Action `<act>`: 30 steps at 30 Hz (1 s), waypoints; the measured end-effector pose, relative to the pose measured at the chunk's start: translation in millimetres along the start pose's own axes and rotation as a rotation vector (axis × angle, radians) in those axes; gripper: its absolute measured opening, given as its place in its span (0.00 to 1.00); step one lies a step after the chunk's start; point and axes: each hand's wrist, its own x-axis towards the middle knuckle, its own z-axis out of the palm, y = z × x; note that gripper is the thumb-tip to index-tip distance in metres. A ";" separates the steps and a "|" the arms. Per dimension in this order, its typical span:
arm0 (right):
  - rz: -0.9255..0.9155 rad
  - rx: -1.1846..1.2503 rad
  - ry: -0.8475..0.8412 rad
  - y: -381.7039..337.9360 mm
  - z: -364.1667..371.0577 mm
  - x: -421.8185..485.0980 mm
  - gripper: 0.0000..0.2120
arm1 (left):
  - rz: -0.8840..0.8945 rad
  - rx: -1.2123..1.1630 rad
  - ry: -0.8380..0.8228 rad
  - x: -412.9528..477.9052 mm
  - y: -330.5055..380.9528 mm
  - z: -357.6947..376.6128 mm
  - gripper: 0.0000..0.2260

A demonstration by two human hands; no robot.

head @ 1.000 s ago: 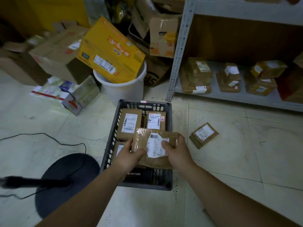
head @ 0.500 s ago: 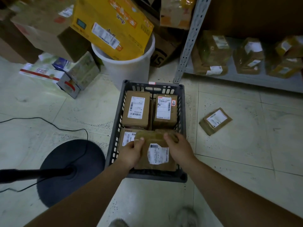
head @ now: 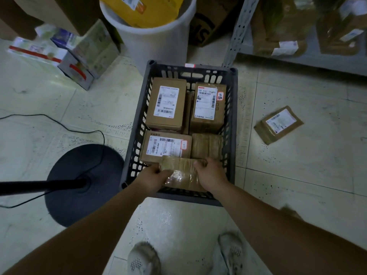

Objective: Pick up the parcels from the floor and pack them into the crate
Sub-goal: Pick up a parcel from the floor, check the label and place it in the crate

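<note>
A dark slotted crate (head: 232,124) stands on the tiled floor in front of me. Inside lie several brown parcels: two labelled boxes at the far end (head: 166,104) (head: 208,106), a labelled one at the near left (head: 165,147), and a tape-wrapped one (head: 206,145) at the near right. Both hands grip a taped brown parcel (head: 181,173) standing on edge against the crate's near wall: my left hand (head: 154,177) on its left end, my right hand (head: 211,175) on its right end. One more labelled parcel (head: 278,124) lies on the floor to the right of the crate.
A white bucket (head: 158,40) with a yellow box stands behind the crate. Printed cartons (head: 65,54) lie at the far left. A round black stand base (head: 83,183) with a pole and cable sits left of the crate. A metal shelf (head: 297,58) holds parcels at the back right. My shoes (head: 145,259) show below.
My hands carried the taped parcel down into the crate's near end and turned it on edge, so its label is hidden. The view tipped down; my shoes now show.
</note>
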 end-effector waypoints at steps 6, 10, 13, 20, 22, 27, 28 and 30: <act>0.019 -0.112 -0.032 15.0 37.6 21.4 0.16 | 0.015 0.360 0.072 17.7 -19.0 -5.2 0.09; 0.002 -0.090 -0.040 15.7 54.9 28.4 0.17 | 0.000 0.409 0.120 27.1 -33.1 -5.3 0.13; -0.008 -0.086 -0.045 11.6 64.7 31.1 0.17 | -0.013 0.448 0.190 32.1 -37.5 -7.7 0.17; -0.057 -0.081 -0.070 5.4 87.3 34.2 0.18 | 0.255 0.873 0.169 32.1 -57.2 -17.4 0.28; -0.037 -0.077 -0.070 4.2 88.8 36.9 0.19 | 0.312 0.978 0.148 31.3 -58.9 -16.4 0.27; -0.034 -0.056 -0.096 14.6 89.9 38.0 0.19 | 0.310 1.024 0.098 40.8 -64.9 -15.0 0.27; -0.022 -0.074 -0.101 15.8 90.0 38.7 0.21 | 0.314 1.031 0.088 41.9 -65.6 -13.5 0.27; -0.002 -0.127 -0.119 13.3 89.3 42.4 0.22 | 0.317 1.014 0.075 44.0 -64.9 -12.2 0.28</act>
